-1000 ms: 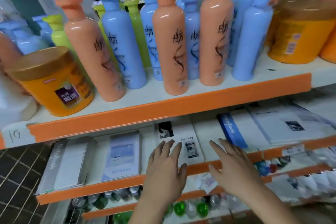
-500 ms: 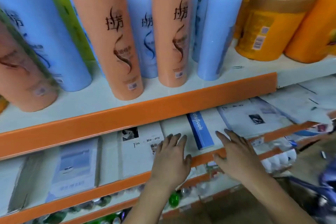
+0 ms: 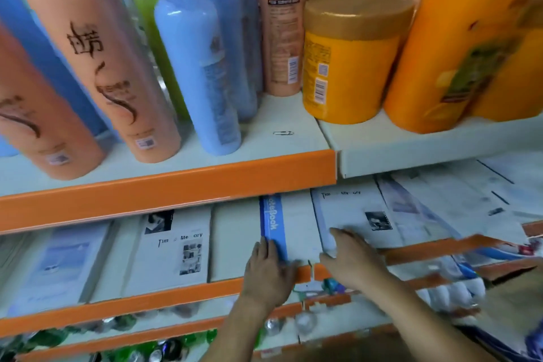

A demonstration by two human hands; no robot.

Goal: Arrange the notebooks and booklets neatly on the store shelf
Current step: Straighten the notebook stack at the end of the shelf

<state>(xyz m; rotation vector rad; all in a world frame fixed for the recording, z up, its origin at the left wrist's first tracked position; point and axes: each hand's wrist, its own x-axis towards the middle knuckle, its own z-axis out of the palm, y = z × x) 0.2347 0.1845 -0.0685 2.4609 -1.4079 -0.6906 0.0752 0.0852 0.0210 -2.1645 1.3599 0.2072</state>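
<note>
One wide-angle camera rides on my head, close to the store shelf (image 3: pixel 164 185), facing forward and down. The bottles (image 3: pixel 97 62) fill the upper view; my left hand (image 3: pixel 269 270) and right hand (image 3: pixel 351 258) show low in it, on the notebooks (image 3: pixel 176 247).

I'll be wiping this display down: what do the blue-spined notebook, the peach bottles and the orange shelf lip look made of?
Blue-spined notebook: paper or thin card, matte white cover, printed blue band.
Peach bottle: glossy plastic, judging by bright highlights on its shoulder.
Orange shelf lip: smooth, slightly shiny; painted metal or plastic strip, I cannot tell which.
</note>
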